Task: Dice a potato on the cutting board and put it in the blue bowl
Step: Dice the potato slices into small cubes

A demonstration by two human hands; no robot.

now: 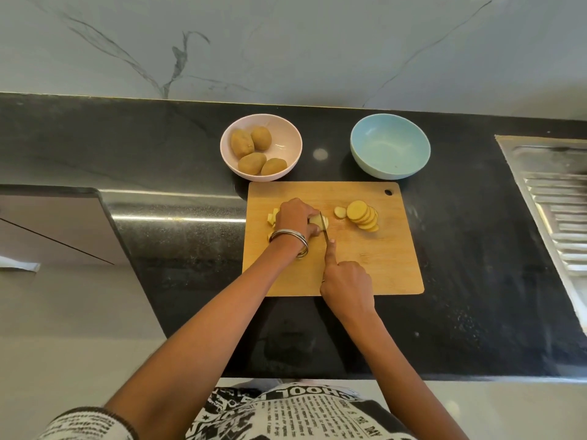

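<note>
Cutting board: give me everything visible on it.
The cutting board is a light wooden rectangle with rounded corners and a hanging hole in its far right corner. It lies flat on the black counter, just in front of both bowls. On it lie fanned potato slices at right and cut pieces at left. Both hands work a knife over it.
</note>
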